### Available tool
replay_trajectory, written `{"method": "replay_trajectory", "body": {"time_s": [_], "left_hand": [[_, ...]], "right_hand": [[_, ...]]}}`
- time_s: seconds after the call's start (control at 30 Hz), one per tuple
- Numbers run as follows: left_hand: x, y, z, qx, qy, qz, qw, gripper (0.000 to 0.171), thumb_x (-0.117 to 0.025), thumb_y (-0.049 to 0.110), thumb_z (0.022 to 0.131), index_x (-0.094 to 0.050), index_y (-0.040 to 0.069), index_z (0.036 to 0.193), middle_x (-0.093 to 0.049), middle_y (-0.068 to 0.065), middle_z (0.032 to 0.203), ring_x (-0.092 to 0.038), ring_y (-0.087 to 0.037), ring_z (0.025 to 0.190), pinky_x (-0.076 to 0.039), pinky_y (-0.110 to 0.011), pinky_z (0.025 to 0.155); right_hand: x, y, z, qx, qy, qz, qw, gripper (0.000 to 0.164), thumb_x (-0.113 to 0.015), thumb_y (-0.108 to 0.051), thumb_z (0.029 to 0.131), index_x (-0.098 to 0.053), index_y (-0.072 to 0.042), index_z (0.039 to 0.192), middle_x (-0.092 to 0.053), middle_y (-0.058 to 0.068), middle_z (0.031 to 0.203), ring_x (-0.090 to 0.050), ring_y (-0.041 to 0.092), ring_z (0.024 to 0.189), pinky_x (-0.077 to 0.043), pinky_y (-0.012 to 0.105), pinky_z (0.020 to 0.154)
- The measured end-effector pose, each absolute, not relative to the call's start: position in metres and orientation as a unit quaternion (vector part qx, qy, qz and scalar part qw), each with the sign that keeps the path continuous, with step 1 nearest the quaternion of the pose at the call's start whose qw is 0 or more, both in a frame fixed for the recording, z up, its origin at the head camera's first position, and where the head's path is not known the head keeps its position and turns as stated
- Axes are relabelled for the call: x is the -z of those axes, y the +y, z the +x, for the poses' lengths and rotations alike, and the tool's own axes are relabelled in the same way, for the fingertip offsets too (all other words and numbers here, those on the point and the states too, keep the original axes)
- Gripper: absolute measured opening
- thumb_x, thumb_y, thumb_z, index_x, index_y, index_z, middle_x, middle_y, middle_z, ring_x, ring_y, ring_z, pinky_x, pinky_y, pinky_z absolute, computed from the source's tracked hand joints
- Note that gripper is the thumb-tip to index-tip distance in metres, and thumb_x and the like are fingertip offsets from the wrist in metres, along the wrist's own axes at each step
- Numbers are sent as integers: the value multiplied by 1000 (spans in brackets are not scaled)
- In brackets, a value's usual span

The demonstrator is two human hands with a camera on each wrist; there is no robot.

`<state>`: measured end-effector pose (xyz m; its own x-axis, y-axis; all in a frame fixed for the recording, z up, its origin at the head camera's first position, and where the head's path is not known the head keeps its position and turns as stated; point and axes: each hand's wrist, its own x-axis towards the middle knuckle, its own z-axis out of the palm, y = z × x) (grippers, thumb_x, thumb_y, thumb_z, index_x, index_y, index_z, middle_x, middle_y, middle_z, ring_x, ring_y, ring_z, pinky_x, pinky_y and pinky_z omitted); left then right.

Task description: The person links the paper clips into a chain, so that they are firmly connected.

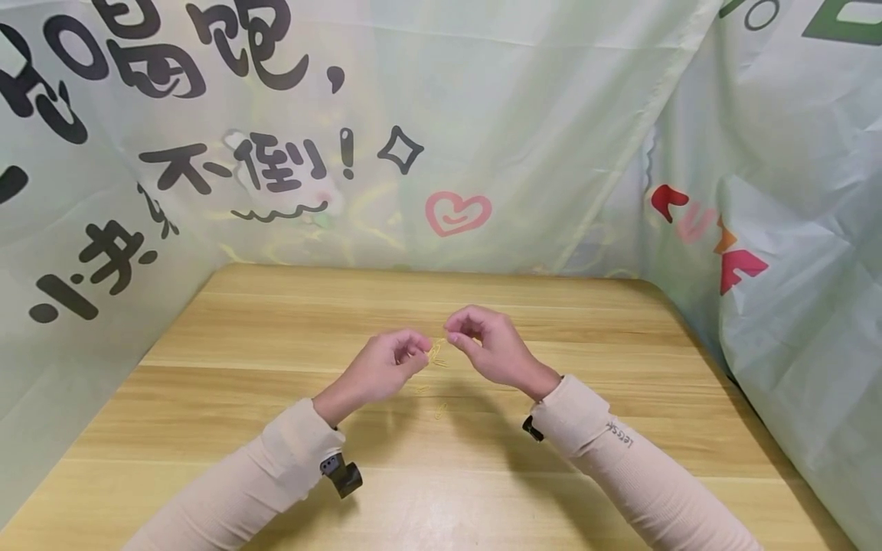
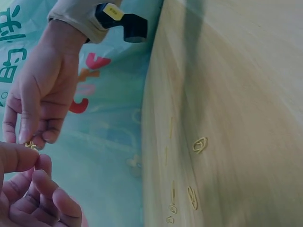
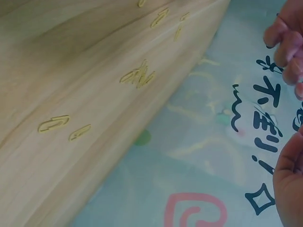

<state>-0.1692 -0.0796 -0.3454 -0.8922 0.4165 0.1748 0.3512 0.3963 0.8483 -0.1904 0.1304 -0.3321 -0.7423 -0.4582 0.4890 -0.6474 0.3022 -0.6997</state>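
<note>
My left hand (image 1: 386, 366) and right hand (image 1: 492, 346) are raised over the table, fingertips close to each other. Small gold paper clips (image 2: 31, 145) show between them, pinched by the left thumb and index finger. From the other side, the right thumb and index finger pinch at the same clips. How the clips join is too small to see. Below lie more gold paper clips (image 3: 53, 124), with a loose cluster of clips (image 3: 137, 75) among them. In the right wrist view the fingertips are cut off by the frame edge.
The wooden table (image 1: 276, 306) bears the scattered clips near its middle. Pale printed cloth (image 1: 537, 153) hangs behind it and along both sides. Small black cameras are strapped at both wrists, one of them a black wrist camera (image 1: 341, 474) hanging below the left cuff.
</note>
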Motion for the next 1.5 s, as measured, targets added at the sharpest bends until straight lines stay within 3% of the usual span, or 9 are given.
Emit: {"method": "replay_trajectory", "body": {"time_s": [0.2, 0.47, 0.83, 1.5], "left_hand": [[350, -80, -170, -478, 841, 249, 43, 16, -58, 8, 96, -63, -2, 108, -64, -6, 90, -55, -15, 73, -49, -30, 64], [348, -77, -170, -454, 848, 271, 30, 28, -54, 23, 101, -64, 3, 118, -66, -10, 114, -61, -24, 97, -52, -38, 79], [349, -72, -173, -454, 839, 300, 4, 19, -55, 17, 100, -69, 7, 96, -69, 0, 91, -62, -14, 84, -53, -33, 78], [348, -83, -171, -450, 846, 287, 15, 21, -54, 23, 101, -70, 12, 94, -69, 1, 97, -64, -19, 91, -53, -40, 79]], "right_hand": [[326, 129, -190, -473, -801, 355, 94, 11, -65, 7, 88, -65, 0, 97, -66, 12, 90, -62, 19, 79, -53, 32, 72], [324, 126, -191, -462, -803, 363, 98, 13, -70, 6, 85, -65, -2, 95, -64, 5, 87, -62, 16, 76, -52, 31, 66], [324, 123, -190, -466, -800, 368, 90, 11, -67, 7, 87, -66, 0, 95, -65, 11, 89, -64, 17, 78, -54, 30, 71], [333, 148, -203, -396, -854, 329, 73, 5, -67, -6, 91, -67, -4, 96, -66, -1, 82, -61, 12, 74, -52, 33, 66]]}}
